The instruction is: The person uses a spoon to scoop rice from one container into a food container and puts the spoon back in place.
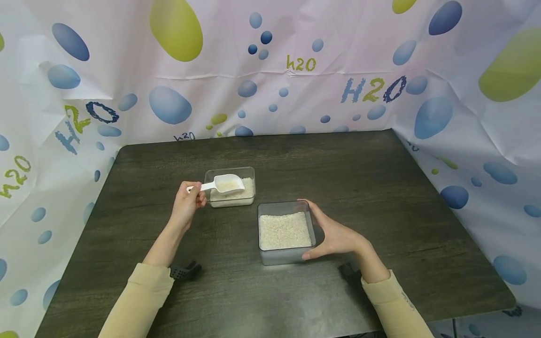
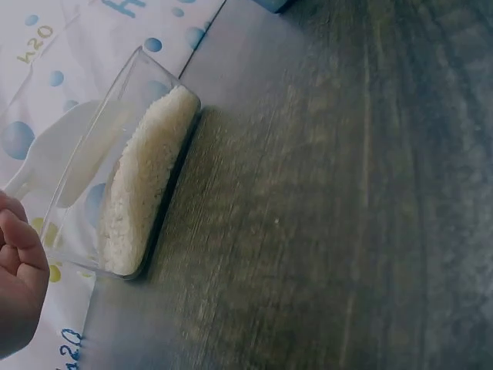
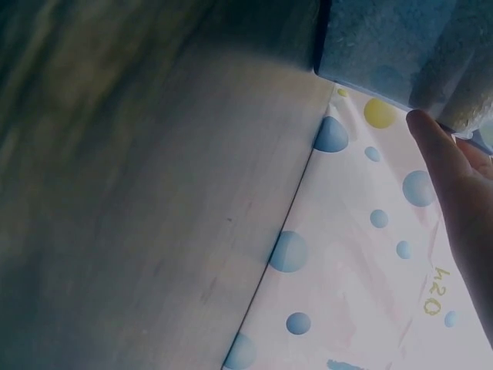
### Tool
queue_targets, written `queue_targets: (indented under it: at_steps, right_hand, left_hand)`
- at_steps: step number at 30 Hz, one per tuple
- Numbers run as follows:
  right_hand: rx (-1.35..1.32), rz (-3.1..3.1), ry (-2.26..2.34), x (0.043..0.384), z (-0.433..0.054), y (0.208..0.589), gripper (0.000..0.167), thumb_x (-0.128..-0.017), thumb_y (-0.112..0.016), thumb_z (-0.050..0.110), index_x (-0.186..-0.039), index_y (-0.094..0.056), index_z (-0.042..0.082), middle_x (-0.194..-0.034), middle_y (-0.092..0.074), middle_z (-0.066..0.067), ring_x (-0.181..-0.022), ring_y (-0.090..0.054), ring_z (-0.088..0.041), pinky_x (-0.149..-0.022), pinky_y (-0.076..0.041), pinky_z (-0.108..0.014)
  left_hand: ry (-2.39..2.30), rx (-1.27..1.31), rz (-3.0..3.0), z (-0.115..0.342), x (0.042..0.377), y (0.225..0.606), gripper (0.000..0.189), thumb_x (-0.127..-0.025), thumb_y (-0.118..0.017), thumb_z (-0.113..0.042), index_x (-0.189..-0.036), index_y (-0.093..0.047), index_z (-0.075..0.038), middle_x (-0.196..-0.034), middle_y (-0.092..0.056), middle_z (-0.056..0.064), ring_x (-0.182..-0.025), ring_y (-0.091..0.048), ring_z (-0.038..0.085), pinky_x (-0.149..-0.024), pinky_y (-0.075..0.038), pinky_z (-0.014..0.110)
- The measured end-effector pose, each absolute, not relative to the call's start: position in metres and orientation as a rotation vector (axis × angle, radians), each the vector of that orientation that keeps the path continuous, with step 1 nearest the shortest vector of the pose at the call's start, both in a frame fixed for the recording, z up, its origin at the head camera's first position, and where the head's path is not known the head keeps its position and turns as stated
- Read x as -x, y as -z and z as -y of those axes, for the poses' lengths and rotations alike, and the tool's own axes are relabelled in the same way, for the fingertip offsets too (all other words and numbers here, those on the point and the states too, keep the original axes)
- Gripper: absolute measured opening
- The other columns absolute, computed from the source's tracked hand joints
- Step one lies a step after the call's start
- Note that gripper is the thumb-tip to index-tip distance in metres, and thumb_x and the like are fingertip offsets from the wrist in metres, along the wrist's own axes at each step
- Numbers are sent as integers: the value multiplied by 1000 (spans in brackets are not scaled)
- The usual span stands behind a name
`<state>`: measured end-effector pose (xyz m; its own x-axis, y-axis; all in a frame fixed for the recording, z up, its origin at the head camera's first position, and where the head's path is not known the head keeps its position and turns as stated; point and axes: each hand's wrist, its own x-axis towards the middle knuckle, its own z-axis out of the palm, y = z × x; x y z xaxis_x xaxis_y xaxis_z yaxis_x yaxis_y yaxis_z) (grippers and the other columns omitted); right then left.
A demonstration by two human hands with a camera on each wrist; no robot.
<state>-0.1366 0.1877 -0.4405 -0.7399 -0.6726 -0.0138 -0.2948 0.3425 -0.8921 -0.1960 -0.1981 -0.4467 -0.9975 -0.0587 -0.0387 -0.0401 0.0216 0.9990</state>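
My left hand (image 1: 188, 202) pinches the handle of a white scoop (image 1: 208, 187), whose bowl carries some rice. The scoop is over a clear rectangular container (image 1: 232, 203) that has rice in it. Through the container's clear wall in the left wrist view, the rice (image 2: 146, 177) lies in a sloping heap. My right hand (image 1: 336, 234) grips the right side of a grey see-through container (image 1: 281, 257), thumb near its front corner and fingers at the back one. White rice (image 1: 284, 231) covers the bottom of this grey container.
Both containers stand on a dark wood-grain table (image 1: 359, 173), the clear one farther back and to the left. A white sheet (image 1: 279, 108) with blue and green drops hangs behind and at both sides. Dark straps (image 1: 186, 271) show at the wrists.
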Motion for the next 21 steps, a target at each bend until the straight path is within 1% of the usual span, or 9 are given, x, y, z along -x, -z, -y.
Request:
queue_targets:
  at_steps: [3,5,7,10,14,17,21]
  right_hand:
    - [852,-2241,1357,137,-187,441,118,-73,-88,29,-156,-5,21,-161,-3,-10,-148,-6,-35,-112,-19,-61]
    - [851,-2247,1352,137,-187,441,118,-72,-88,30,-156,-5,20,-161,-4,-10,-148,-6,-34,-113,-18,-61]
    - [848,-2244,1352,137,-188,441,118,-72,-88,30,-156,-5,19,-161,-3,-10,-148,-6,-34,-113,-18,-61]
    - [842,-2235,1357,137,-188,441,119,-73,-87,29,-156,-3,22,-161,-2,-12,-148,-5,-36,-113,-18,-61]
    - [840,-2225,1367,138,-188,440,119,-73,-87,27,-156,-1,24,-161,0,-15,-148,-4,-37,-112,-19,-61]
    - [841,-2225,1365,138,-187,440,119,-73,-87,26,-156,-1,24,-161,0,-16,-148,-4,-37,-112,-19,-62]
    - [837,-2227,1359,137,-187,441,119,-73,-87,27,-156,-2,25,-161,0,-15,-148,-5,-36,-112,-19,-61]
  left_hand:
    - [2112,-75,2316,198,198,446,7,-107,-35,-15,-105,-34,-9,-66,-44,-2,-56,-42,7,-55,-39,23]
    - [2069,-50,2351,197,200,445,7,-107,-36,-14,-104,-35,-8,-66,-42,-1,-54,-39,7,-52,-36,22]
    - [2001,-26,2394,195,200,442,9,-106,-37,-13,-105,-37,-4,-68,-42,1,-54,-37,6,-51,-33,21]
    - [1828,7,2501,194,201,436,18,-106,-40,-16,-109,-40,1,-72,-43,2,-57,-38,6,-52,-34,20]
    - [1567,57,2658,192,201,425,28,-106,-42,-23,-112,-44,4,-76,-45,4,-60,-41,11,-53,-36,24]
    - [1415,131,2750,190,201,417,31,-106,-41,-25,-115,-44,4,-72,-45,5,-55,-39,13,-48,-33,26]
    - [1228,279,2814,185,199,407,28,-106,-41,-22,-116,-44,3,-65,-44,4,-51,-37,13,-46,-32,28]
